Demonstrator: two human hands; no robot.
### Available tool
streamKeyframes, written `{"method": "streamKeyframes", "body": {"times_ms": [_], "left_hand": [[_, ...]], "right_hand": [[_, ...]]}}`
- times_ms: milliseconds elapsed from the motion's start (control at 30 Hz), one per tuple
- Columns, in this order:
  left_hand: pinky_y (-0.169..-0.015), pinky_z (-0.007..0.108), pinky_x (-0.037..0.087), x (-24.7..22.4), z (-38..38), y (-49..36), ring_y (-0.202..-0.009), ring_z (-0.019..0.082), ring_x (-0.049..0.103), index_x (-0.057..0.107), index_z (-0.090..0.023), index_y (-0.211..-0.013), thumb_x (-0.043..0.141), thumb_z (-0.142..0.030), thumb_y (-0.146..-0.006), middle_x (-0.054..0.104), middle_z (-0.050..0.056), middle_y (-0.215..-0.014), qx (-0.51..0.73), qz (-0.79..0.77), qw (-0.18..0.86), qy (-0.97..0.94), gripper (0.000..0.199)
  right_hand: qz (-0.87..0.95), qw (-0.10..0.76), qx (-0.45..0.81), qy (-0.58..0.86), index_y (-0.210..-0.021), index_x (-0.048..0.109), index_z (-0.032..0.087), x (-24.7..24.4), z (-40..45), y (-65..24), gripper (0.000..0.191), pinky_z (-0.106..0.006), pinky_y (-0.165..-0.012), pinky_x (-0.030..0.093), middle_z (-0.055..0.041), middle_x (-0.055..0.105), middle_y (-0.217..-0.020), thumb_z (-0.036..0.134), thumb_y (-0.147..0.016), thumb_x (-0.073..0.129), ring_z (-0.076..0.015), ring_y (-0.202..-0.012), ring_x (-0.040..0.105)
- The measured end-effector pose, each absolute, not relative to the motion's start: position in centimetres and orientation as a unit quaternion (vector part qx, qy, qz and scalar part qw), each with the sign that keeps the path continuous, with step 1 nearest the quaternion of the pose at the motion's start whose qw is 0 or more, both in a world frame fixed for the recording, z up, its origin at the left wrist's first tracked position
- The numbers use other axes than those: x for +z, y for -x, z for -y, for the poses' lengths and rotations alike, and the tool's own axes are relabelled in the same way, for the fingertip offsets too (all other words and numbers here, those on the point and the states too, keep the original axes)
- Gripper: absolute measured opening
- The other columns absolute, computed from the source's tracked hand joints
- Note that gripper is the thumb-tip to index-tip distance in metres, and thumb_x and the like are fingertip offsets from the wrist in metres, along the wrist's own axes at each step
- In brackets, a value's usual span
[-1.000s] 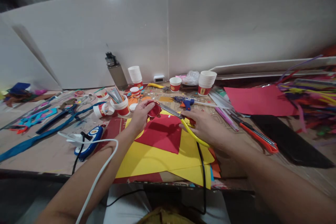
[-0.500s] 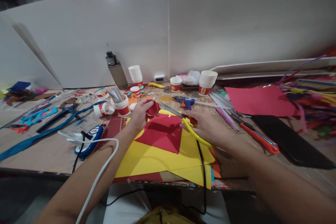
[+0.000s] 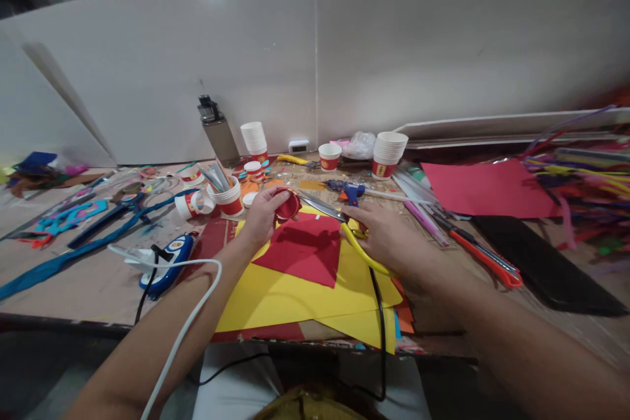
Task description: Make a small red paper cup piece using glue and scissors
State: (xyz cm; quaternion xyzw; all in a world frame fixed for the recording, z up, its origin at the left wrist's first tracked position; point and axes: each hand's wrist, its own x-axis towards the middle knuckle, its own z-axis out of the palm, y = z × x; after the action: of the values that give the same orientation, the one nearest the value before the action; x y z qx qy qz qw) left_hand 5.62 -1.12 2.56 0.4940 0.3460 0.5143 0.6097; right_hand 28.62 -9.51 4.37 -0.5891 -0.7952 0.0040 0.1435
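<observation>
My left hand (image 3: 266, 210) grips a small round red piece (image 3: 288, 205), perhaps a cut paper cup, between thumb and fingers. Yellow-handled scissors (image 3: 365, 254) are in my right hand (image 3: 381, 230), their blades pointing left at the edge of the red piece. The blade tips end close to its rim; whether they touch it is too small to tell. Below both hands, a red sheet (image 3: 308, 256) lies on larger yellow sheets (image 3: 275, 302).
Behind stand a single cup (image 3: 330, 157), stacked cups (image 3: 388, 154), a bottle (image 3: 220, 139) and a blue glue gun (image 3: 352, 194). At right are a red cutter (image 3: 485, 257) and black phone-like slab (image 3: 546, 266). A blue power strip (image 3: 170, 266) and white cable (image 3: 191, 321) lie left.
The scissors have turned slightly in my right hand, and their handle shows a little differently. My left hand has hardly moved, still holding the red piece.
</observation>
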Motion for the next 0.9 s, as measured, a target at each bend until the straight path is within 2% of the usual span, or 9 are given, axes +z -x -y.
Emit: {"method": "streamKeyframes", "body": {"times_ms": [133,500,900], "left_hand": [[-0.041,0.021,0.047,2.68,1.53,-5.92,-0.047,0.012,0.06,0.059,-0.016,-0.084,0.07,-0.035,-0.071,0.063,-0.001,-0.065,0.508,-0.344,0.606,-0.506,0.026],[-0.038,0.017,0.038,2.58,1.93,-6.28,-0.049,0.013,0.063,0.058,-0.014,-0.088,0.066,-0.032,-0.075,0.065,0.001,-0.067,0.498,-0.34,0.622,-0.499,0.023],[-0.044,0.02,0.047,2.4,1.71,-6.14,-0.051,0.013,0.063,0.06,-0.012,-0.085,0.067,-0.03,-0.074,0.065,0.003,-0.068,0.496,-0.347,0.621,-0.497,0.022]], "right_hand": [[0.782,0.131,-0.022,0.609,-0.128,0.058,0.028,4.1,9.58,-28.33,0.048,-0.032,-0.07,0.037,-0.0086,0.064,-0.107,0.023,-0.081,0.056,-0.0236,-0.087,0.061],[0.796,0.114,-0.086,0.588,-0.129,0.058,0.023,3.97,9.3,-28.36,0.047,-0.03,-0.063,0.031,-0.0104,0.061,-0.1,0.021,-0.082,0.056,-0.0221,-0.083,0.057],[0.801,0.093,-0.112,0.581,-0.128,0.058,0.022,4.02,9.45,-28.05,0.044,-0.031,-0.062,0.028,-0.0106,0.061,-0.099,0.021,-0.084,0.052,-0.0225,-0.084,0.056]]}}
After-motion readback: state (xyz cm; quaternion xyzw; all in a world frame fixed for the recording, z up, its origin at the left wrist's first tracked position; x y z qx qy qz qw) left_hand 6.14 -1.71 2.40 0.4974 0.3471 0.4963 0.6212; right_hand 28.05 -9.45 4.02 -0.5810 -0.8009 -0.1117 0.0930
